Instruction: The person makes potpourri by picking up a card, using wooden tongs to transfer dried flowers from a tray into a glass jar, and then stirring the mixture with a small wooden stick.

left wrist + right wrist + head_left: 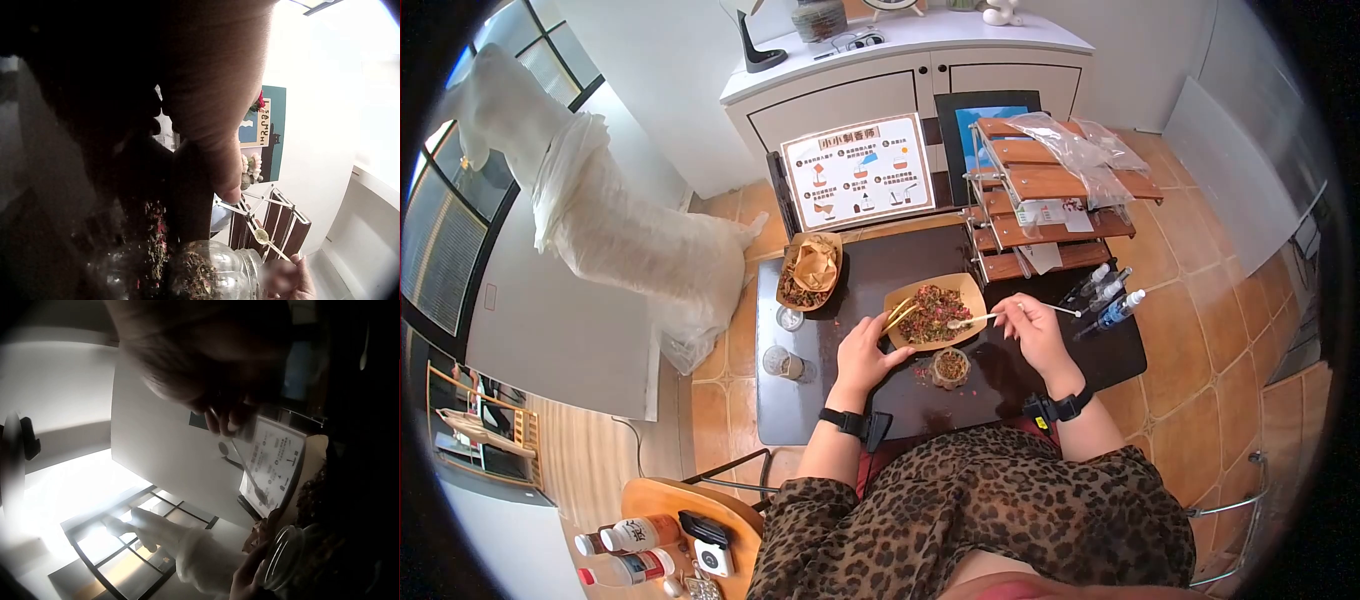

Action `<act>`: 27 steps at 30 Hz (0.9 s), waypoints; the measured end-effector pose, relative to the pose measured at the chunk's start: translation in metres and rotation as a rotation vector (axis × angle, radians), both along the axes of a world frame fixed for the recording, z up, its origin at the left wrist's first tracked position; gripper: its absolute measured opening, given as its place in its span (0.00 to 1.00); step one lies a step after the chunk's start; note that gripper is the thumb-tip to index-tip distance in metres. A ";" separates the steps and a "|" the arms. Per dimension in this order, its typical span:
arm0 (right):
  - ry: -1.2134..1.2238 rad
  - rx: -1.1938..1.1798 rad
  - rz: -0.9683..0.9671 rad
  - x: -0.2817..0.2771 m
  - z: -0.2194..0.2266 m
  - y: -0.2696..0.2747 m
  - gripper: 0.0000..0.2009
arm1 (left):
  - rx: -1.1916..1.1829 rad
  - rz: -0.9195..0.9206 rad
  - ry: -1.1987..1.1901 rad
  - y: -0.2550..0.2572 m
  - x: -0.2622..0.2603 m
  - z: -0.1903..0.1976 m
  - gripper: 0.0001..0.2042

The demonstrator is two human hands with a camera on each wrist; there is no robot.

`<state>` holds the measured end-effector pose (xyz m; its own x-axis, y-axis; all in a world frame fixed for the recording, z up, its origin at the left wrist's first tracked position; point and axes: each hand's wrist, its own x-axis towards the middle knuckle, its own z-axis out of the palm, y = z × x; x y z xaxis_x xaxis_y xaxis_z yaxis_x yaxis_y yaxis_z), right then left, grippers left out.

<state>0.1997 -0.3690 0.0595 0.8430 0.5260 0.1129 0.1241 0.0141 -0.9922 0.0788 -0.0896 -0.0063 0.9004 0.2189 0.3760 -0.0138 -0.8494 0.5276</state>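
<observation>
My right hand (1032,331) pinches a thin, long-handled spoon (975,319) whose tip lies over a brown paper tray (972,290) of mixed red and green dried petals (935,312). In the left wrist view the spoon's bowl (261,236) carries some greenish bits. At the tray's left corner, my left hand (863,355) rests with thumb spread and fingertips right at the rim. Gold tongs (897,315) lean in the tray beside those fingers. Just in front of the tray stands an open glass jar (949,368), partly filled with dried bits.
Left on the dark table (850,262) are a second paper tray (836,262) with crumpled paper, a clear lid (790,319) and another glass jar (781,361). A printed instruction board (860,172) stands behind. A wooden-slat rack (1040,182) and small bottles (1115,308) are at right.
</observation>
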 end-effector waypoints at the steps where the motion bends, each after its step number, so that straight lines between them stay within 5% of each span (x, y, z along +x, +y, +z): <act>1: 0.045 0.015 -0.047 0.004 -0.005 0.002 0.12 | -0.001 -0.001 -0.001 0.000 0.000 0.000 0.33; 11: -0.177 -0.105 -0.244 0.033 -0.055 0.020 0.12 | 0.000 0.005 0.013 -0.001 0.000 0.001 0.33; 21: 0.133 0.000 -0.193 0.046 -0.086 0.038 0.10 | -0.002 0.004 0.025 -0.001 -0.001 0.004 0.33; 27: 0.093 -0.049 -0.218 0.043 -0.089 0.044 0.08 | -0.010 0.002 0.030 -0.001 0.000 0.003 0.33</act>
